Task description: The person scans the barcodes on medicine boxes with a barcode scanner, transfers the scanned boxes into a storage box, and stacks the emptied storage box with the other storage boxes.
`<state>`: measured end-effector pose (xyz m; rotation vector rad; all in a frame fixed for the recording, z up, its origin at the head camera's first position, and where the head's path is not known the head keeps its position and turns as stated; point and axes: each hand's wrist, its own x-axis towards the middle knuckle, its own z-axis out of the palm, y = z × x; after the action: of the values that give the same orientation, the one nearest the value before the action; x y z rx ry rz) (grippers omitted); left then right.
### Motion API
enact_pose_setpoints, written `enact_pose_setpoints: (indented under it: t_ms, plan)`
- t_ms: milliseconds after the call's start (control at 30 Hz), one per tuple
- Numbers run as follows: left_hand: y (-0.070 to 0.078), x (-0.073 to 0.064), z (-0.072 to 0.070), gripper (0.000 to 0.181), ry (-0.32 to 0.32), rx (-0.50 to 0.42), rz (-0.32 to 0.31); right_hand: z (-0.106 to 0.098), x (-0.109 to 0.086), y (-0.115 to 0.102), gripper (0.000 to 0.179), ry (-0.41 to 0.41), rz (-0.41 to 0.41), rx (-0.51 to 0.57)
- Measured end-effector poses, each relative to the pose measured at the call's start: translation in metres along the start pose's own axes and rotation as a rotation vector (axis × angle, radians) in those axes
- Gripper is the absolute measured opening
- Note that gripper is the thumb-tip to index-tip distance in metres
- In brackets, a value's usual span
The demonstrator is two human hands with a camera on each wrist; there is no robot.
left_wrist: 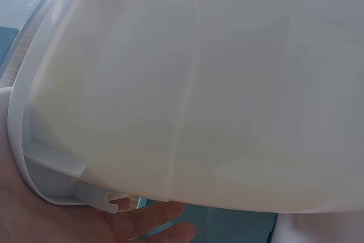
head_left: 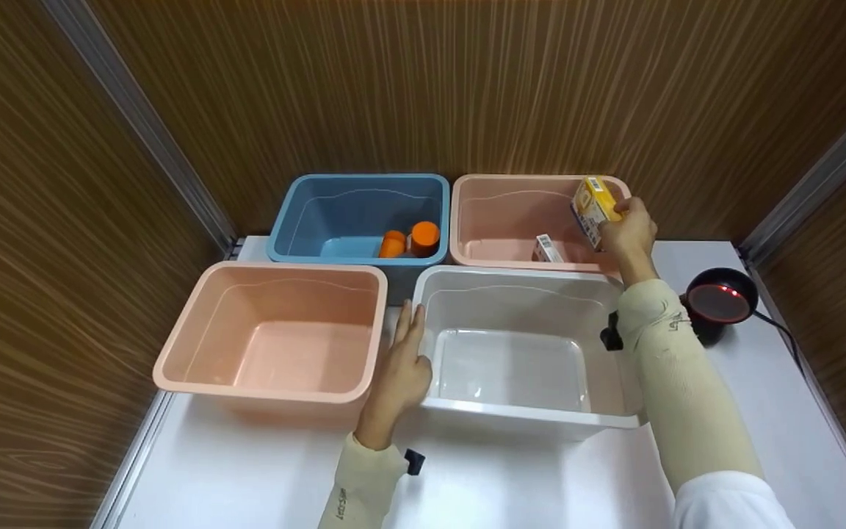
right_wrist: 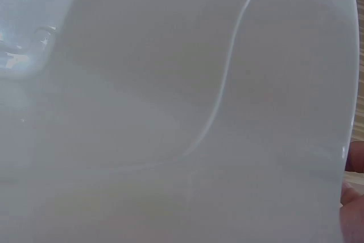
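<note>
My right hand (head_left: 630, 236) pinches a small yellow and white carton (head_left: 593, 209) over the right end of the back pink bin (head_left: 493, 181). A small white box (head_left: 546, 249) stands in that bin. The left hand (head_left: 402, 373) lies along the left rim of the white bin (head_left: 533, 416), its fingers fairly straight. In the left wrist view, the fingers (left_wrist: 153, 219) reach past the underside of the rim. Only a few fingertips (right_wrist: 354, 211) appear at the edge of the right wrist view, and the carton is hidden there.
Orange-capped containers (head_left: 424, 238) lie in the blue bin (head_left: 359, 179) at the back left. Another pink bin (head_left: 272, 397) stands at the front left. To the right is a black scanner (head_left: 721, 297) with red lights and a cable. Wood-patterned walls (head_left: 393, 88) enclose the white table (head_left: 496, 485).
</note>
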<state>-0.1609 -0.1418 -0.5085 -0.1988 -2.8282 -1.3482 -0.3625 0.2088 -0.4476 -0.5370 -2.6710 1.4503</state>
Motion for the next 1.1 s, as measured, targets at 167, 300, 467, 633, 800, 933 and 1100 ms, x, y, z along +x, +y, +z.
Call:
enact_pose_setpoints:
  t_ms: [167, 300, 467, 633, 800, 933, 1100]
  plan:
    - [0.001, 0.0, 0.001, 0.075, 0.001, 0.014, -0.005, -0.003, -0.002, 0.004, 0.049, 0.001, -0.046, -0.029]
    - [0.001, 0.0, 0.001, 0.075, -0.001, 0.027, -0.016, -0.005, -0.005, 0.004, 0.05, -0.003, -0.076, -0.051]
    - [-0.001, 0.0, -0.002, 0.074, -0.001, 0.021, -0.024, -0.01, -0.01, -0.004, 0.047, 0.03, -0.119, -0.06]
    - [-0.003, 0.0, -0.004, 0.074, 0.003, 0.013, -0.025, -0.02, -0.02, -0.017, 0.042, 0.053, -0.183, -0.037]
    - [-0.004, 0.002, -0.005, 0.075, 0.005, 0.012, -0.022, -0.035, -0.044, -0.024, 0.038, 0.011, -0.26, -0.027]
    - [-0.004, 0.005, -0.005, 0.075, 0.004, 0.014, -0.021, -0.051, -0.068, -0.019, 0.038, -0.053, -0.334, -0.093]
    - [-0.005, 0.006, -0.005, 0.074, 0.013, 0.016, -0.006, -0.067, -0.098, 0.004, 0.04, -0.131, -0.438, -0.183]
